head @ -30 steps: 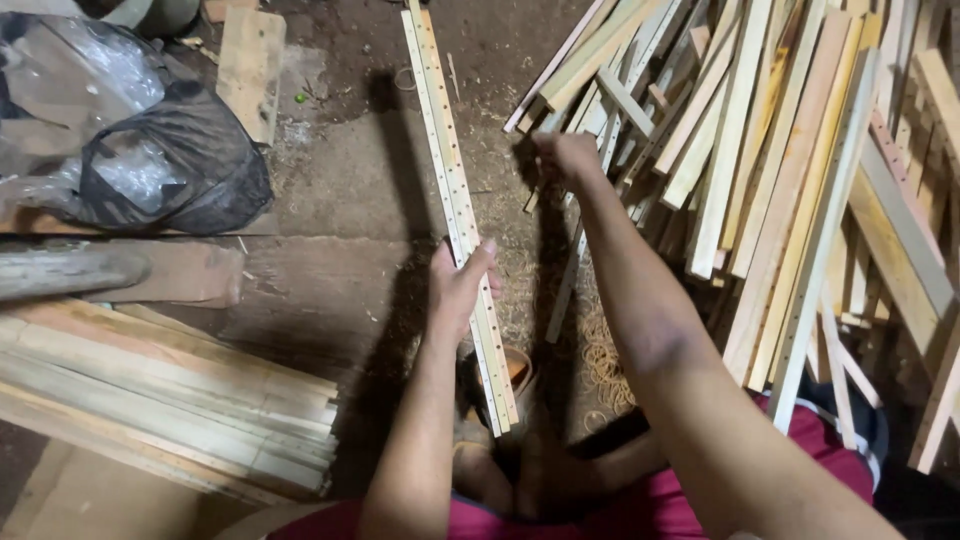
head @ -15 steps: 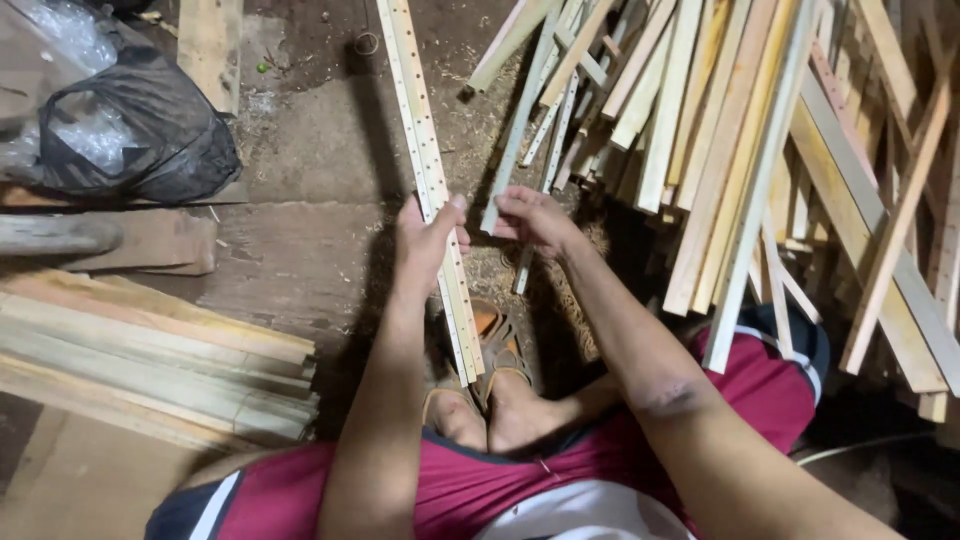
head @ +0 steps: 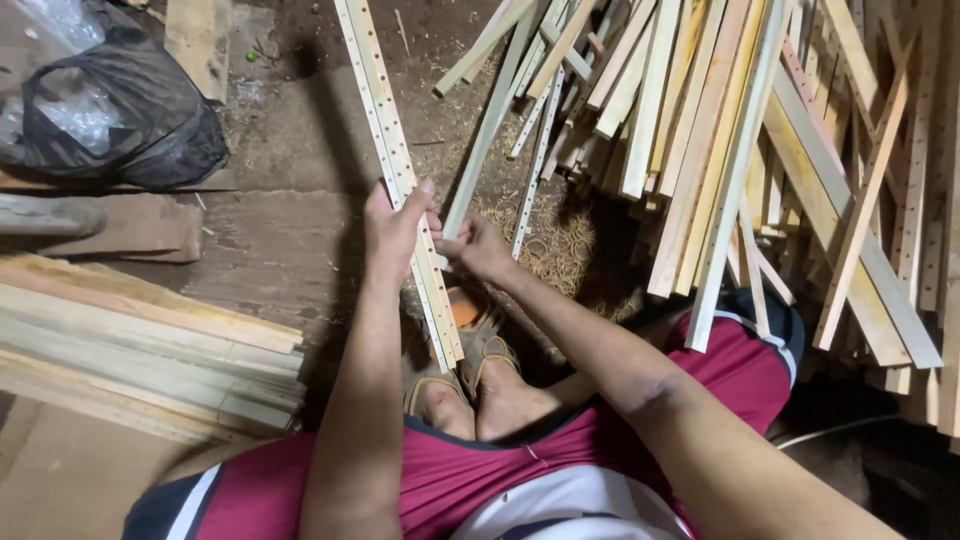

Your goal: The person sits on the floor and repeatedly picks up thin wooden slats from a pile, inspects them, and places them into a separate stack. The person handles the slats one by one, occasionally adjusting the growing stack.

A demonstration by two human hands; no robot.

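Note:
My left hand (head: 395,225) grips a bundle of long pale wooden slats with rows of drilled holes (head: 385,130), which stands tilted from the top of the view down to my feet. My right hand (head: 480,247) is closed on the lower end of another thin pale slat (head: 490,130), drawn up next to the bundle. That slat runs up toward the heap of slats on the right. My feet in sandals (head: 470,370) rest under the bundle's lower end.
A large heap of loose wooden slats (head: 740,150) leans at the right. Stacked planks (head: 130,340) lie at the left. A black plastic bag (head: 125,110) sits at the upper left on the dirt floor, with wood shavings (head: 550,240) near my feet.
My right hand has come back from the heap on the right to beside my left hand, bringing a thin slat to the bundle. The view has tilted down.

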